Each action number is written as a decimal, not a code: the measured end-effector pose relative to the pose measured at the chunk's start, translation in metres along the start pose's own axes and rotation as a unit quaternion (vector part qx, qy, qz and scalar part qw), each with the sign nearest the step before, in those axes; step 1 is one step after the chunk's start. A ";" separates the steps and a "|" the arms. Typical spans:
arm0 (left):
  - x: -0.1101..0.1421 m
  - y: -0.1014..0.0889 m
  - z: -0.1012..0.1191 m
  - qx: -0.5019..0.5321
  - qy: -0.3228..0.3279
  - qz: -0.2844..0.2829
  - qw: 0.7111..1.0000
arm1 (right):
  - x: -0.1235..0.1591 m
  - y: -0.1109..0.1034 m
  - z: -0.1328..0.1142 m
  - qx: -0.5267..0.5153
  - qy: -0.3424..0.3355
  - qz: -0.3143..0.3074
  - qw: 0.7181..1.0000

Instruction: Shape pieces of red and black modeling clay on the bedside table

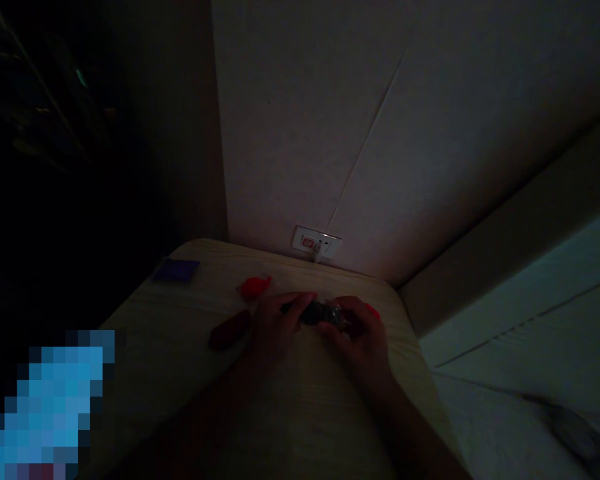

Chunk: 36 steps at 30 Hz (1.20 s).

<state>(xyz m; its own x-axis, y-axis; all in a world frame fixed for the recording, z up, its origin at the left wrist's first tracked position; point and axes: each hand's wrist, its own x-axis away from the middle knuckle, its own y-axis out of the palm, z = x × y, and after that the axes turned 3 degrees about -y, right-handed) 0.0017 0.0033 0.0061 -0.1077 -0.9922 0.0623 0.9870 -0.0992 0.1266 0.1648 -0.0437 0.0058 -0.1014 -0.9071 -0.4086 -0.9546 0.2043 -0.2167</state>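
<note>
Over a pale wooden tabletop, both my hands hold a small dark object with shiny, clear, plastic-like material at its right end. My left hand pinches its left side between thumb and fingers. The fingers of my right hand close on the shiny end. Dim light hides the object's exact kind. Left of my left hand lies a dark red oblong item. Just beyond it sits a bright red wrapped item. Another red thing shows partly behind my right hand.
A flat purple packet lies at the table's far left. On the wall behind, a socket plate has a switch and something plugged in. A pale panelled surface stands at the right. Pixelation covers the lower left.
</note>
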 end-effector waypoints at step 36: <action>0.000 0.003 0.002 0.126 -0.053 -0.018 0.991 | 0.004 0.001 -0.010 0.138 -0.197 -0.102 0.965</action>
<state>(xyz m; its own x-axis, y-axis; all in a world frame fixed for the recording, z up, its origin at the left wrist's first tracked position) 0.0040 0.0034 0.0087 -0.1678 -0.9735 0.1551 0.9229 -0.0997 0.3720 0.1608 -0.0506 0.0125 0.2468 -0.7399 -0.6258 -0.8271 0.1756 -0.5339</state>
